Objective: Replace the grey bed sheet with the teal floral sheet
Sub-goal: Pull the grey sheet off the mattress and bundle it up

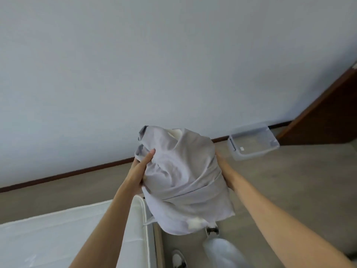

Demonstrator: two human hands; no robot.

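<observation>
The grey bed sheet point(183, 180) is bundled into a thick wad that I hold up in front of me, above the floor beside the bed. My left hand point(142, 167) grips its left side, thumb on top of the cloth. My right hand point(222, 163) holds the bundle's right side, mostly hidden behind the fabric. The bare white mattress point(58, 235) lies at the lower left with no sheet on it. The teal floral sheet is not in view.
A clear plastic bin point(253, 143) stands on the floor by the wall, right of the bundle. A dark wooden door point(328, 117) is at the far right. My feet point(178, 258) and the bed's corner are below the bundle. Beige floor spreads to the right.
</observation>
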